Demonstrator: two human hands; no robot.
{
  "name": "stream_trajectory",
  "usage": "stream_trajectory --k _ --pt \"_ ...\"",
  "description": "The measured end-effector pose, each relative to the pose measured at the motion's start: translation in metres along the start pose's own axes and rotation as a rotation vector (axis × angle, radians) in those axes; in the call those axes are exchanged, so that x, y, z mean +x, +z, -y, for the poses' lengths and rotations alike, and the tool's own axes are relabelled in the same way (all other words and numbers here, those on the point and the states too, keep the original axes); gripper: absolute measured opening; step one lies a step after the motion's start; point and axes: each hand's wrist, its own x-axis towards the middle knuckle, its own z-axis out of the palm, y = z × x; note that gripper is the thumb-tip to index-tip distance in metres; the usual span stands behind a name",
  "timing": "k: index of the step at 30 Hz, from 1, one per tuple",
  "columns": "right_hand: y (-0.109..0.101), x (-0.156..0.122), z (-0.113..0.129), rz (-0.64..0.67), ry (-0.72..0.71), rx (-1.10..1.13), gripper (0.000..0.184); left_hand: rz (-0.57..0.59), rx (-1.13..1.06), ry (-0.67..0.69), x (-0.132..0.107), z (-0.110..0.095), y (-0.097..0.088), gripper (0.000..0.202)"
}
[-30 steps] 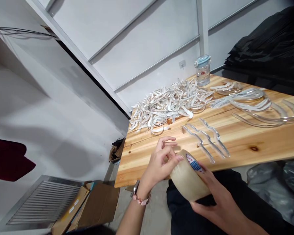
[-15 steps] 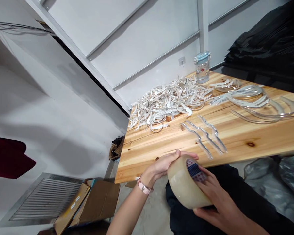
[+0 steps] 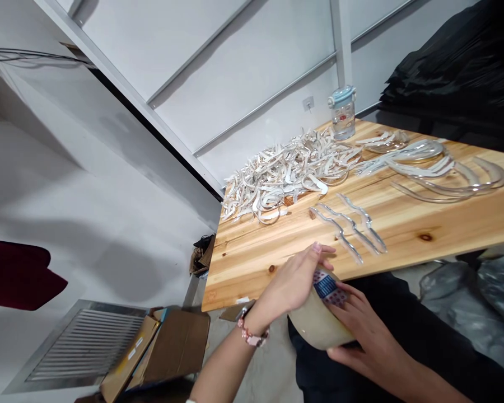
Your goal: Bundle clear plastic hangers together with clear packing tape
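A wide roll of packing tape (image 3: 321, 326), yellowish and clear with a blue-and-red printed core, is tilted between my hands at the table's near edge. My right hand (image 3: 367, 336) grips its near side, fingers in the core and thumb on the outer face. Lying across the roll's upper left, my left hand (image 3: 296, 277) covers part of it. The left fingers curve over the top edge, partly hidden. Just beyond, three wavy clear plastic strips (image 3: 353, 226) lie side by side on the wooden table (image 3: 246, 266).
A heap of curved white-and-clear strips (image 3: 289, 173) covers the back left of the table. Curved clear pieces (image 3: 449, 168) lie at the right. A blue-lidded water bottle (image 3: 343, 115) stands behind. Cardboard (image 3: 176, 341) leans below left; grey plastic bags (image 3: 457, 313) sit below right.
My left hand has moved from behind the roll onto its upper left, covering more of it. The right hand keeps its grip. The view has shifted slightly.
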Motion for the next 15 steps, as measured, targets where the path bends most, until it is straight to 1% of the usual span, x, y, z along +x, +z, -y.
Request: stream_trajectory --k 4,6,8,10,11,13,15 --pt "0.006 -0.007 -0.005 -0.034 -0.044 0.047 0.054 -0.037 0.044 0.0 -0.005 0.004 0.005 0.053" --pt "0.009 -0.008 -0.006 -0.049 -0.059 0.054 0.053 -0.053 -0.036 -0.018 -0.006 0.009 0.006 0.056" --pt "0.012 -0.01 -0.009 -0.052 -0.108 0.048 0.051 -0.03 -0.281 -0.091 -0.004 0.015 0.002 0.065" --pt "0.016 -0.012 -0.015 -0.058 -0.184 0.028 0.042 0.041 -0.635 -0.2 0.0 0.02 -0.008 0.072" --pt "0.017 -0.013 -0.019 -0.056 -0.182 0.008 0.037 0.065 -0.801 -0.234 0.001 0.022 -0.013 0.072" --pt "0.016 -0.018 -0.024 -0.073 -0.096 -0.041 0.03 0.047 -1.024 -0.225 0.002 0.024 -0.022 0.068" --pt "0.012 -0.025 -0.025 -0.095 0.055 -0.099 0.035 -0.021 -1.108 -0.169 -0.003 0.027 -0.024 0.063"
